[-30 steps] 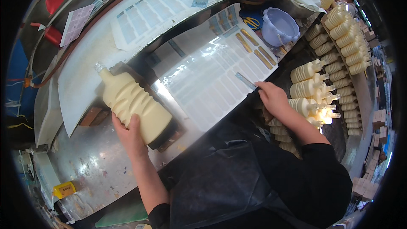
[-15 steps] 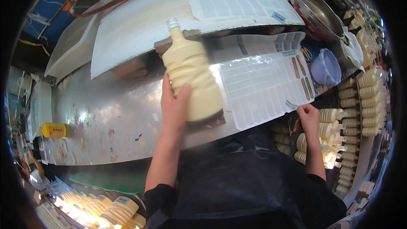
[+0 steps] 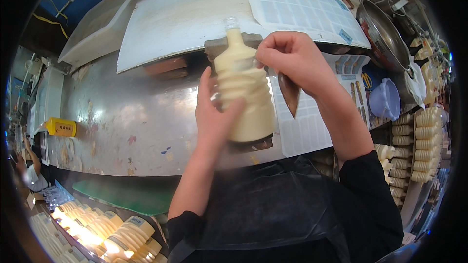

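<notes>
Left hand (image 3: 214, 112) clamped on left side of cream ribbed bottle (image 3: 251, 122), thumb across its front. Bottle lies on a dark support on metal table (image 3: 117, 122), clear neck pointing away, over edge of white board (image 3: 185, 17); grey block (image 3: 214, 47) under the shoulder. Right hand (image 3: 295, 58) over bottle's upper right side, thumb and index pinched together on thin greyish strip (image 3: 242, 63), blurred, can't tell if it touches the bottle. Brown pointed tool (image 3: 289, 95) hangs from right hand's curled fingers. Label sheet (image 3: 304, 134) just right of bottle, partly behind right forearm; lilac bucket (image 3: 385, 100) beyond it. Yellow bottle (image 3: 62, 127) far left.
</notes>
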`<state>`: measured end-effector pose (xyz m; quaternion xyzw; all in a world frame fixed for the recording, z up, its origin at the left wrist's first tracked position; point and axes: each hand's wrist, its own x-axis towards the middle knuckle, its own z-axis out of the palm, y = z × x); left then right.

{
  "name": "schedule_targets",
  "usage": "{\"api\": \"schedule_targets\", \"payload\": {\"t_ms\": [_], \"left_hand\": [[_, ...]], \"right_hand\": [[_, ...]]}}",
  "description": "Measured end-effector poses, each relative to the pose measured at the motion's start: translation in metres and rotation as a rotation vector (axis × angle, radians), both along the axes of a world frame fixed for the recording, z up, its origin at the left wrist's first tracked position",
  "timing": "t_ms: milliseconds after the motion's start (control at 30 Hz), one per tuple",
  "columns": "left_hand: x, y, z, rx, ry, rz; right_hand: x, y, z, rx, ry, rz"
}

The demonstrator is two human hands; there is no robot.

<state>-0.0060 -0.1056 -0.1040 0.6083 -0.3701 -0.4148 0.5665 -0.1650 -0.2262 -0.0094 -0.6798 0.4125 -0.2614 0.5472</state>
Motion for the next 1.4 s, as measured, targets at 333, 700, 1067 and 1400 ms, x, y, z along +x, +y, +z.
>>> {"api": "schedule_targets", "payload": {"t_ms": [333,700,1067,1400], "left_hand": [[0.017,-0.049,-0.005,-0.070,0.043,0.120],[0.012,-0.052,-0.012,-0.063,0.169,0.195],[0.005,-0.050,-0.001,-0.059,0.178,0.217],[0.002,-0.051,0.000,-0.104,0.206,0.230]], "right_hand": [[-0.003,-0.026,-0.043,0.093,0.036,-0.043],[-0.010,-0.034,-0.048,0.103,0.035,-0.003],[-0.009,-0.038,-0.060,0.100,0.009,-0.033],[-0.021,-0.039,-0.096,0.285,-0.212,-0.022]]}}
